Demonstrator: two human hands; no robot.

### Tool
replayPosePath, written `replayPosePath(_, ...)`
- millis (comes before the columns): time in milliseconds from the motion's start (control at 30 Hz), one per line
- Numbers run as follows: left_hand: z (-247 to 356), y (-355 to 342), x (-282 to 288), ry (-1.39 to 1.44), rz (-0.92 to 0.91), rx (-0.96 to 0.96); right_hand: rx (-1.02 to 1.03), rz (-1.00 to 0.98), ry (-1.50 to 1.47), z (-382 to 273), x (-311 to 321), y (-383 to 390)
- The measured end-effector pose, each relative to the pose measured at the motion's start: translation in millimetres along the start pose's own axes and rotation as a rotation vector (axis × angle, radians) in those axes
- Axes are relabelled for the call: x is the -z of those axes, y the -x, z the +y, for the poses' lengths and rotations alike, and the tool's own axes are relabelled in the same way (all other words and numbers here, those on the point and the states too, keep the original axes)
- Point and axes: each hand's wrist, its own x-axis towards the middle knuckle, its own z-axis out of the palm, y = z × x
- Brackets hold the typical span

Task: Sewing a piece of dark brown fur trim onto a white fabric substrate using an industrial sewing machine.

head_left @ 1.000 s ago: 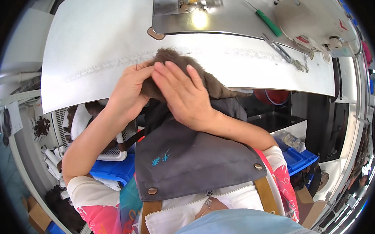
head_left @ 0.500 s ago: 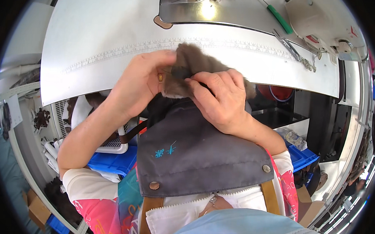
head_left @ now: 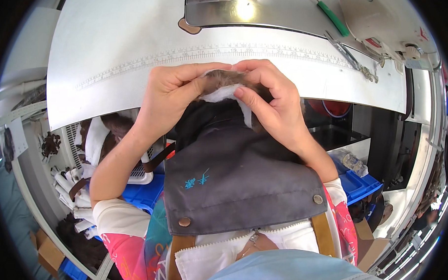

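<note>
Between my hands, at the near edge of the white table (head_left: 113,52), is a piece of brown fur (head_left: 225,79) with a white underside showing along its lower edge. My left hand (head_left: 174,89) pinches its left end between thumb and fingers. On the other end, my right hand (head_left: 270,94) grips with the thumb pressed on the white side and the fingers behind. The fingertips of both hands come close together at the fur's top edge. Part of the fur is hidden behind my right hand and hangs below it.
A sewing machine (head_left: 386,27) with a metal bed (head_left: 213,14) stands at the far right. Thread snips (head_left: 343,49) and a green-handled tool (head_left: 333,18) lie by it. Below left are a white basket (head_left: 143,176) and fur pieces (head_left: 117,124); blue bins (head_left: 358,186) sit on both sides.
The fur has been turned and folded, so its white side now shows. My right hand has moved up and slightly right, its thumb now on the white side; my left fingers reach further right.
</note>
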Motion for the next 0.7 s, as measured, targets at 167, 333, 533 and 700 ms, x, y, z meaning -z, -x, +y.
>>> replayPosePath(167, -6, 1, 2, -0.023, -0.021, -0.02, -0.056, -0.02, 0.021, -12, 2, 1)
replayPosePath(333, -13, 0, -1, 0.083, -0.04, -0.077, 0.037, 0.017, 0.097, -6, -8, 7)
replayPosePath(533, -7, 2, -2, 0.093, -0.03, 0.089, 0.162, 0.06, 0.249, -6, -14, 9)
replayPosePath(700, -8, 9, -5, 0.091, 0.027, -0.006, 0.113, 0.065, 0.178, -6, -14, 7)
